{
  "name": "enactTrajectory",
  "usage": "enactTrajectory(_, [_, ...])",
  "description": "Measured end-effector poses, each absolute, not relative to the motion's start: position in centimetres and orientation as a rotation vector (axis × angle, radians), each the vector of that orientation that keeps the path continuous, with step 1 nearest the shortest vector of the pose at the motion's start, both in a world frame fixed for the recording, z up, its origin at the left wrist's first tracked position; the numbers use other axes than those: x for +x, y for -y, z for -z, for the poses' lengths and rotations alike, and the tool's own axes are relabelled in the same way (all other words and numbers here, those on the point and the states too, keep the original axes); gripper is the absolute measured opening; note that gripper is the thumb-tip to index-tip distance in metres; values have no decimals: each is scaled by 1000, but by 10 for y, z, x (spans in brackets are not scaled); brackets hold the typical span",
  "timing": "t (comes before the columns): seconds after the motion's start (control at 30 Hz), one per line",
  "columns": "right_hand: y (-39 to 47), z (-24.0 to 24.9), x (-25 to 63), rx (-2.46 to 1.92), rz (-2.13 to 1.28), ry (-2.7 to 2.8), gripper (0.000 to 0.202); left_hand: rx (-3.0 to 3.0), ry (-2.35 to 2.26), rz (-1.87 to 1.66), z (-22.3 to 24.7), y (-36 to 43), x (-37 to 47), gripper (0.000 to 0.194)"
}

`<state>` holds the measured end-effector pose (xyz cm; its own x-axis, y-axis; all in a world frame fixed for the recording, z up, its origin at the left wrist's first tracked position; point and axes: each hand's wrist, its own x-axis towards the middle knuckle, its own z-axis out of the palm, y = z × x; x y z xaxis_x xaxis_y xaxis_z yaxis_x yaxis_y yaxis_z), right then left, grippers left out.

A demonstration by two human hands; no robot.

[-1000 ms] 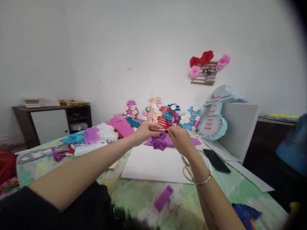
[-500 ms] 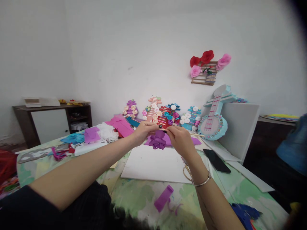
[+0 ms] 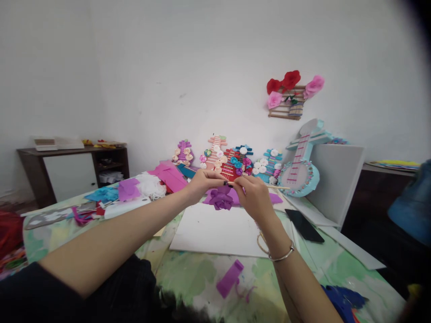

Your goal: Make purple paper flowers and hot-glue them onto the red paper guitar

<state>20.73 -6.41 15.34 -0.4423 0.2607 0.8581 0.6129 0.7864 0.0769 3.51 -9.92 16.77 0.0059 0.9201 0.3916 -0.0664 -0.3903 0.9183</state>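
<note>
Currently grips a purple ruffled paper flower [image 3: 221,200] by its upper end, with fingertips of the left hand [image 3: 204,184] and the right hand [image 3: 253,190] pinched together. Suspends the bloom downward, near the far edge of a white rectangular board [image 3: 215,231]. Shows a thin pale stick [image 3: 280,187] projecting beyond the right hand; cannot tell whether clasped. Includes, nearer, a flat purple paper strip [image 3: 230,278] on a green-patterned tablecloth [image 3: 188,278].

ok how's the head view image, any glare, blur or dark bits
Head view: soft light, no strong glare on the white board; head view, upper right: dark, blurred corner; head view, right edge: blue object soft and blurred; head view, centre: purple paper flower recognisable, but detail where left hand and right hand meet too small to tell.
</note>
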Motion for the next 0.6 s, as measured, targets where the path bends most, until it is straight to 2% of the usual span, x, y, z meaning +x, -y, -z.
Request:
enactTrajectory(0.17, [63,-153,208,-643,462,2028,28,1509,-909,-1475,-169,100,33,17])
enactTrajectory(0.3, [63,-153,208,-640,454,2017,28,1451,-864,-1500,-170,102,34,8])
enactTrajectory(0.37, [64,-153,208,-641,459,2019,29,1422,-877,-1513,-170,102,35,14])
enactTrajectory(0.6, [62,-152,208,-622,528,2001,29,1505,-944,-1485,-169,100,35,15])
